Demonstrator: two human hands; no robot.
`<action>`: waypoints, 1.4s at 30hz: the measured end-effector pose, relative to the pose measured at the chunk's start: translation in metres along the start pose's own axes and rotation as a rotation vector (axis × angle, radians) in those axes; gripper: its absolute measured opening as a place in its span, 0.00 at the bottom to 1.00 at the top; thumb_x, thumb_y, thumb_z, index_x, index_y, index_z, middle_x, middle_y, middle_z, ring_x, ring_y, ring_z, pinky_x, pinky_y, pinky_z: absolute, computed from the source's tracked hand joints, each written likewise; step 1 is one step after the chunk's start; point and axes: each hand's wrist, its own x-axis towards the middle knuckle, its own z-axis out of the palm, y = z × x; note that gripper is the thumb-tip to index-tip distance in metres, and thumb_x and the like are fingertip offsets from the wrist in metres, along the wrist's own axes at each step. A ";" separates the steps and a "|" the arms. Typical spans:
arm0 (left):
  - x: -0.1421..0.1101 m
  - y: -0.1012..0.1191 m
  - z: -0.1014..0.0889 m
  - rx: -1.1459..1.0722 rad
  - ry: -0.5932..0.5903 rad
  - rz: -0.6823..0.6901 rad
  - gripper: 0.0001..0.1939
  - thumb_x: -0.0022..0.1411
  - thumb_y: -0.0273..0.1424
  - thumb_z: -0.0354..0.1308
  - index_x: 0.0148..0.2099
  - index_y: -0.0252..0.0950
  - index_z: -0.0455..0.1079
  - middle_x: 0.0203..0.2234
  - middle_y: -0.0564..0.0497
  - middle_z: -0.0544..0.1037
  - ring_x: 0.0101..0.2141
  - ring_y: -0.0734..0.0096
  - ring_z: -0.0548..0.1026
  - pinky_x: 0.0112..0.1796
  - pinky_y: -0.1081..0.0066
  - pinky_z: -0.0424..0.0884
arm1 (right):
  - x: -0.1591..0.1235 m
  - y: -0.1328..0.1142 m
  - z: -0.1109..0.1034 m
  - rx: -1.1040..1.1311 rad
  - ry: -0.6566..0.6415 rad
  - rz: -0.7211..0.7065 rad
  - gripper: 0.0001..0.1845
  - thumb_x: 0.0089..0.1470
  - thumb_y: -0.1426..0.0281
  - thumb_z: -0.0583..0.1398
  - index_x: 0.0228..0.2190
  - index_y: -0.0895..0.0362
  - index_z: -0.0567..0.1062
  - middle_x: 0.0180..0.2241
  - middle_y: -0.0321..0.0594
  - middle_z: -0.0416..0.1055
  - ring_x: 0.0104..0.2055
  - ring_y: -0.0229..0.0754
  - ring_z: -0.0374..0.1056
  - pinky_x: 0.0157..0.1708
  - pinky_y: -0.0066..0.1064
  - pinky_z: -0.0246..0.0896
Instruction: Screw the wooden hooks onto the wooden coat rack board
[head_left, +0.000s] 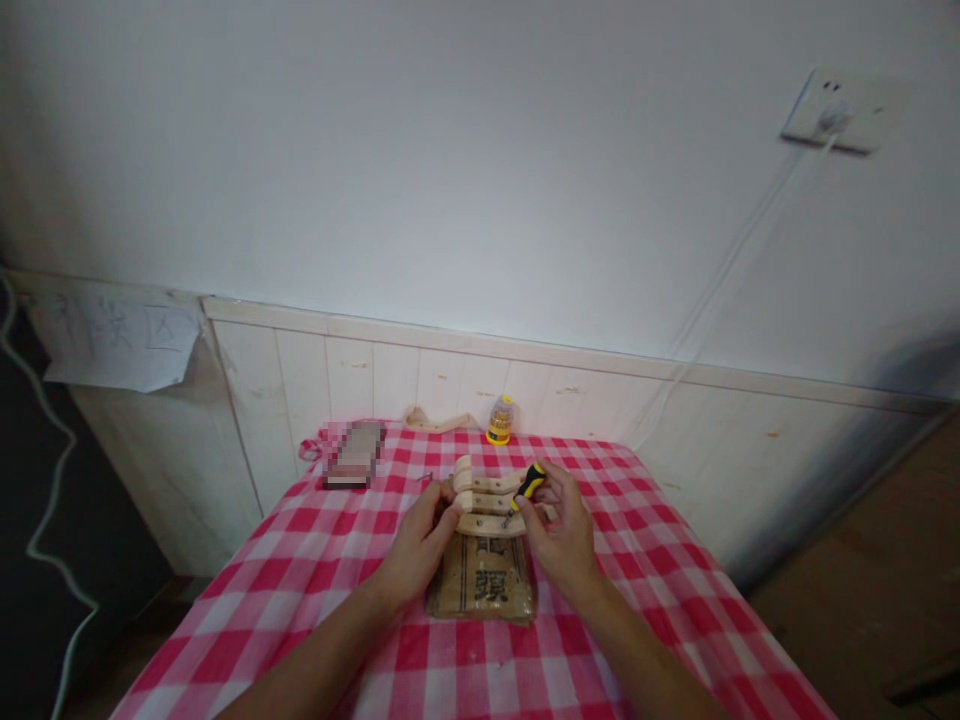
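My right hand (562, 515) is closed around a yellow-and-black screwdriver (531, 482). Its tip points down to the left and meets a screw or hole in the nearest bar of a light wooden piece (491, 526). This piece has several curved bars with dark screw holes, side by side. At its left end, the fingers of my left hand (424, 535) are closed on the wood. Beneath it lies a flat brown pad (480, 590) printed with dark characters, partly hidden by the wood and my hands.
A red-and-white checked cloth (360, 620) covers the table. Along the wall stand a small yellow-labelled bottle (499, 420) and a loose curved wooden strip (439, 424). A pixelated flat object (355, 455) lies at the back left, and a thin metal piece (424, 477) lies near my left hand.
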 end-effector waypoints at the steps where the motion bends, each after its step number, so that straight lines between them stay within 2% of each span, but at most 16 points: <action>1: 0.000 0.000 0.000 0.000 -0.003 0.002 0.13 0.69 0.44 0.53 0.38 0.40 0.65 0.31 0.54 0.71 0.33 0.64 0.69 0.35 0.67 0.65 | 0.000 0.000 0.000 0.003 -0.001 0.000 0.24 0.59 0.71 0.64 0.56 0.50 0.71 0.43 0.43 0.79 0.39 0.45 0.79 0.39 0.39 0.78; 13: 0.000 0.005 0.000 -0.003 0.011 -0.023 0.15 0.68 0.47 0.54 0.38 0.41 0.65 0.32 0.53 0.73 0.34 0.63 0.70 0.36 0.68 0.66 | 0.002 -0.002 -0.001 -0.013 0.023 0.005 0.23 0.57 0.70 0.65 0.54 0.51 0.72 0.39 0.41 0.79 0.34 0.44 0.78 0.35 0.37 0.78; 23: 0.000 0.004 0.001 -0.013 0.008 -0.019 0.14 0.68 0.46 0.54 0.38 0.41 0.65 0.33 0.52 0.73 0.35 0.63 0.71 0.37 0.66 0.67 | 0.003 -0.004 -0.001 -0.023 0.025 -0.002 0.22 0.57 0.70 0.66 0.53 0.51 0.73 0.38 0.41 0.79 0.34 0.44 0.77 0.35 0.37 0.77; 28: 0.000 0.004 0.001 -0.018 0.013 -0.010 0.15 0.68 0.47 0.54 0.38 0.41 0.65 0.31 0.53 0.72 0.34 0.63 0.70 0.36 0.67 0.66 | 0.002 -0.004 -0.002 -0.025 0.011 -0.014 0.22 0.58 0.70 0.64 0.54 0.51 0.71 0.41 0.43 0.79 0.37 0.45 0.79 0.37 0.38 0.79; 35: 0.000 0.006 0.000 0.004 0.016 -0.017 0.17 0.67 0.49 0.54 0.37 0.41 0.65 0.32 0.52 0.73 0.35 0.63 0.71 0.36 0.67 0.67 | -0.001 -0.003 -0.001 0.016 -0.011 -0.013 0.25 0.59 0.72 0.63 0.57 0.50 0.69 0.47 0.46 0.80 0.45 0.48 0.81 0.45 0.43 0.79; 42: 0.000 0.004 0.001 -0.028 0.020 -0.014 0.15 0.68 0.47 0.55 0.38 0.40 0.66 0.32 0.53 0.74 0.34 0.63 0.71 0.36 0.68 0.67 | -0.002 -0.005 0.000 0.060 -0.029 0.000 0.25 0.60 0.72 0.62 0.58 0.50 0.69 0.45 0.45 0.81 0.43 0.47 0.81 0.43 0.41 0.80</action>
